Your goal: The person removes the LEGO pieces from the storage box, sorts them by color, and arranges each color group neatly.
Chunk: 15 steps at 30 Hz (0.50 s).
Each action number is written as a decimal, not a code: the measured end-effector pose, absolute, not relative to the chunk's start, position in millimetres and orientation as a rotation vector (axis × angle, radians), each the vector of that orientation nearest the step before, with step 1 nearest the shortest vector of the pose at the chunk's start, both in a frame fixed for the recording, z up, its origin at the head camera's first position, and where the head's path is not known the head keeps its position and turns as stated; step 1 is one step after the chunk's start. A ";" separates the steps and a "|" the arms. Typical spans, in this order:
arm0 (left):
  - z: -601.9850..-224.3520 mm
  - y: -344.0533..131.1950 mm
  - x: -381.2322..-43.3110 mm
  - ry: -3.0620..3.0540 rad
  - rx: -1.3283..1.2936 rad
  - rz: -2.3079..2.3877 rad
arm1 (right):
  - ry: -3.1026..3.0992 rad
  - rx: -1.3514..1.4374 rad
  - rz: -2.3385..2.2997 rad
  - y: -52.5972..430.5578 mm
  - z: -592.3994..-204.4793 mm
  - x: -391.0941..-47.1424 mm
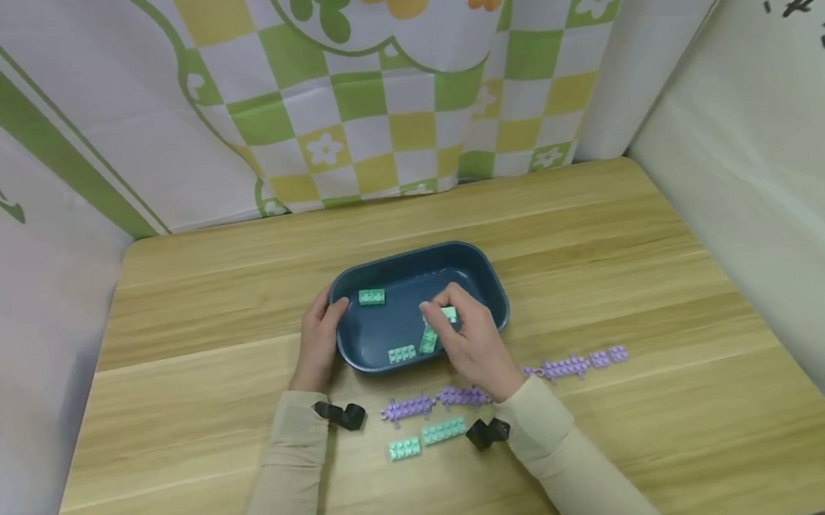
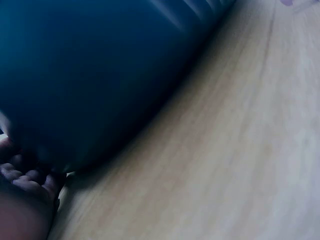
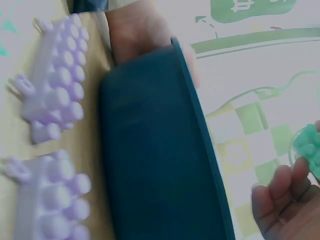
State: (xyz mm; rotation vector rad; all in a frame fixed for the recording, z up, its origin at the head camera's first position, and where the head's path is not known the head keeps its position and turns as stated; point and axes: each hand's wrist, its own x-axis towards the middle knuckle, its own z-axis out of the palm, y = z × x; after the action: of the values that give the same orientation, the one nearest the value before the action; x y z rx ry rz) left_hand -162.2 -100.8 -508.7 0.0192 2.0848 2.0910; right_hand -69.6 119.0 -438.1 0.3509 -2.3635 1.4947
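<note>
A dark blue tray (image 1: 389, 323) stands on the table. My left hand (image 1: 316, 341) grips its left end, thumb over the rim and fingers against the outside wall. Over the tray's right half, my right hand (image 1: 475, 343) pinches a mint-green toy brick (image 3: 307, 150) between thumb and fingers. Inside the tray lie a green brick (image 1: 372, 297) at the back left, a studded green brick (image 1: 402, 354) at the front, and another green brick (image 1: 429, 339) just under the right fingertips. In the left wrist view, the tray's outer wall (image 2: 100, 75) fills the upper left.
In front of the tray runs a row of purple studded pieces with small loops (image 1: 408, 408), continuing right past the right wrist to two small purple bricks (image 1: 608, 356). Nearer lie two mint-green bricks (image 1: 444, 431). A patterned cloth (image 1: 384, 119) hangs behind the table.
</note>
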 end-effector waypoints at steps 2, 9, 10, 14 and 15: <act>-508.1 -101.1 -162.3 2.082 0.023 2.090 | -2.411 0.316 1.514 120.9 -438.1 -61.5; -509.7 -102.3 -165.1 2.046 0.011 2.087 | -2.520 0.228 1.519 125.7 -444.9 -39.5; -509.9 -102.2 -165.6 2.043 0.007 2.085 | -2.516 0.236 1.514 126.6 -446.3 -37.7; -509.9 -101.4 -166.4 2.049 0.006 2.065 | -2.463 0.334 1.467 130.5 -451.3 -32.9; -510.1 -101.2 -166.3 2.052 0.011 2.064 | -2.443 0.368 1.457 131.9 -452.2 -31.8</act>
State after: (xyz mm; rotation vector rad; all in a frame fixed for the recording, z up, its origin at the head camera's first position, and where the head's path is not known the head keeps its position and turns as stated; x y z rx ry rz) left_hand -166.3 -101.2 -510.1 0.0111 2.0520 2.0643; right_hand -31.8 131.9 -452.2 0.3676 -2.4432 1.4572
